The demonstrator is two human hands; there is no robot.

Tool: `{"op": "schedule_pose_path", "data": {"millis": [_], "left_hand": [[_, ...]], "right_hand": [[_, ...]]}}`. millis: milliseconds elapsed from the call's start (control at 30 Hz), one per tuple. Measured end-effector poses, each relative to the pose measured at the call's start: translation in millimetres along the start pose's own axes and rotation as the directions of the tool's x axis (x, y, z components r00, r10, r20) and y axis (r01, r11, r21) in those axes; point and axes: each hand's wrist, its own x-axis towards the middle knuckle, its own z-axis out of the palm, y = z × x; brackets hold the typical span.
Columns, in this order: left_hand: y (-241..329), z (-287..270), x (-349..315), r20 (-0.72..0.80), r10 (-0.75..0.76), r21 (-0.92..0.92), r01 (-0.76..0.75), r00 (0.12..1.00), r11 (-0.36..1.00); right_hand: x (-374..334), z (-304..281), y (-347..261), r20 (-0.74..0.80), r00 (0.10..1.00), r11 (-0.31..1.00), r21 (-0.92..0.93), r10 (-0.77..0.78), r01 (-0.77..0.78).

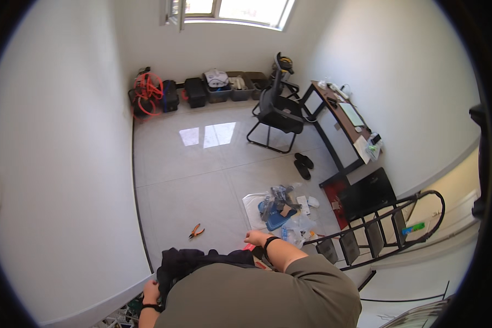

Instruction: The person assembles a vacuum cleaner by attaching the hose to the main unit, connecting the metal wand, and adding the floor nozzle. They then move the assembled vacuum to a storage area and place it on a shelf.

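Observation:
My right hand (255,237) reaches forward over the floor with its fingers curled closed. Whatever it may hold is too small to make out. Just below it a red item (249,247) shows in part beside my wrist. My left hand (151,292) is low at the left, fingers curled next to a bunched black cloth (202,257) in front of my body. What those fingers hold is hidden. Orange-handled pliers (197,231) lie on the floor, apart from both hands. Beyond my right hand sits a pile of plastic bags and a blue item (280,219).
A black step ladder (374,239) lies at the right, near a dark flat panel (369,194). Black slippers (303,167), an office chair (281,112) and a desk (344,115) stand farther off. Storage bins (218,96) and an orange hose (148,93) line the far wall.

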Motion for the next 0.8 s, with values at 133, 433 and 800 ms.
{"op": "schedule_pose_path", "data": {"millis": [133, 433, 800], "left_hand": [[13.5, -34.0, 54.7, -0.032, -0.124, 0.022, 0.125, 0.992, 0.992], [-0.2, -28.2, 57.0, -0.182, -0.322, -0.117, 0.305, 0.929, 0.945], [133.8, 128.1, -106.5, -0.298, -0.896, -0.745, 0.506, 0.331, 0.434]], "right_hand": [[10.5, -11.1, -19.4, -0.033, 0.999, 0.999, 0.030, 0.013, -0.012], [91.8, -79.9, -97.1, 0.055, 0.982, 0.981, -0.067, -0.179, 0.182], [182.1, -177.4, -206.5, 0.472, 0.846, 0.818, -0.366, -0.248, 0.444]]}}
